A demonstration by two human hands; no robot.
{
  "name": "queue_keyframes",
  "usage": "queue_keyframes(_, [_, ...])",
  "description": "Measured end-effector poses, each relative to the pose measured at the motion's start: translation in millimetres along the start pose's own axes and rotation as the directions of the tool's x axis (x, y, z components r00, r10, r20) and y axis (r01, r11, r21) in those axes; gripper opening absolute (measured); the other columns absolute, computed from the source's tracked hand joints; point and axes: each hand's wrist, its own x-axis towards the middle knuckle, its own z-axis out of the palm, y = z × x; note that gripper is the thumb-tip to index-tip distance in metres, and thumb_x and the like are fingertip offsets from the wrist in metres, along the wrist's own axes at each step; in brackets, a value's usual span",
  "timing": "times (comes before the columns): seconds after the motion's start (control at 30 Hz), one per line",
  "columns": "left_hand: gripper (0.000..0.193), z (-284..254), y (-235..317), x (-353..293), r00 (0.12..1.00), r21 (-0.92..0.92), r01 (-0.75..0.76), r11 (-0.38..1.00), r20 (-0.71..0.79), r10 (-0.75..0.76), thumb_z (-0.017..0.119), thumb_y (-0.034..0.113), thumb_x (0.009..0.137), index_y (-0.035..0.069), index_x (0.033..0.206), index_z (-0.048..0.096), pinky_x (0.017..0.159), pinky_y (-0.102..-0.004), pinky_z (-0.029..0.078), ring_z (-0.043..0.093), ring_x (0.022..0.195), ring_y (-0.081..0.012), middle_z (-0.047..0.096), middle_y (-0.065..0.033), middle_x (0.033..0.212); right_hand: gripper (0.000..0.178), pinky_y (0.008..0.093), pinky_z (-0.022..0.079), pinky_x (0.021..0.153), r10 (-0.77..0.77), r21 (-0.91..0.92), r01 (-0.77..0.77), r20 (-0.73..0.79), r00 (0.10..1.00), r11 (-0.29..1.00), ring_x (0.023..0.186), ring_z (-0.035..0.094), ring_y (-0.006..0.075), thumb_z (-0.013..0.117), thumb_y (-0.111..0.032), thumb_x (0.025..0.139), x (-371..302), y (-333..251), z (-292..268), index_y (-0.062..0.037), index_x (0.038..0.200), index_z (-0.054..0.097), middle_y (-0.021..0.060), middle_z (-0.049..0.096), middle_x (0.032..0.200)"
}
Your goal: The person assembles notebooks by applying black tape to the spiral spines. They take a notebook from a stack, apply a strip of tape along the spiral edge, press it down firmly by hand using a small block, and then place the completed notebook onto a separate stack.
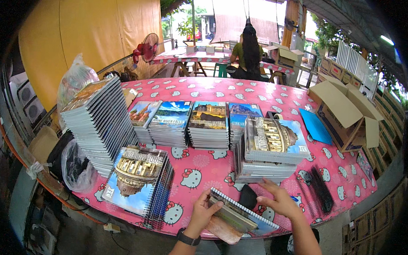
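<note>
My left hand [204, 214] grips a spiral-bound notebook [243, 219] at the table's near edge, thumb on top. The notebook is tilted, its coil running along the far side, and its leaves are slightly fanned. Just right of it, my right hand [278, 200] is open, fingers apart, with nothing visible in it. A black object [248, 196] lies between the hands; its kind is unclear. To the left stands a stack of notebooks [137, 177] with a domed building on the cover. A similar stack [275, 141] rises beyond my right hand.
Loose black spiral coils [317, 190] lie at the right. A tall notebook pile [96, 119] leans at the left, and several picture-cover stacks [208, 123] line the middle. An open carton [343, 114] and blue sheet [315, 126] are far right. Another person [248, 52] sits beyond the table.
</note>
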Motion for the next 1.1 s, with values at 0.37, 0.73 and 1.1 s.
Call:
queue_keyframes(0.37, [0.026,22,-11,-14,0.997,-0.046,-0.062,0.997,-0.049,0.059,0.062,-0.001,0.08,0.0,0.104,0.051,0.085,-0.0267,0.041,0.051,0.095,-0.0131,0.054,-0.0048,0.1,0.027,0.04,0.044,0.077,-0.311,-0.171,0.306,-0.002,0.951,0.937,0.09,0.051,0.0307,0.064,-0.016,0.074,28,-103,31,-0.004,0.096,0.055,0.0131,0.053,0.091])
queue_keyframes(0.73, [0.013,10,1,-8,0.957,0.393,-0.27,0.879,0.009,0.29,0.067,0.01,0.078,0.002,0.087,0.063,0.078,-0.0284,0.045,0.058,0.088,-0.0181,0.061,-0.0084,0.09,0.019,0.0379,0.044,0.072,-0.378,-0.32,0.401,0.133,0.916,0.859,0.083,0.051,0.029,0.064,-0.015,0.073,41,-101,33,-0.0038,0.084,0.055,0.0109,0.052,0.08])
queue_keyframes(1.1, [0.016,22,9,0,0.939,0.539,-0.328,0.776,0.095,0.331,0.067,0.018,0.08,0.004,0.085,0.061,0.061,-0.0285,0.043,0.055,0.068,-0.0146,0.058,-0.0044,0.075,0.017,0.0371,0.045,0.074,-0.393,-0.436,0.432,0.181,0.901,0.79,0.082,0.053,0.0298,0.058,-0.007,0.07,35,-94,23,-0.0035,0.086,0.057,0.0114,0.055,0.08])
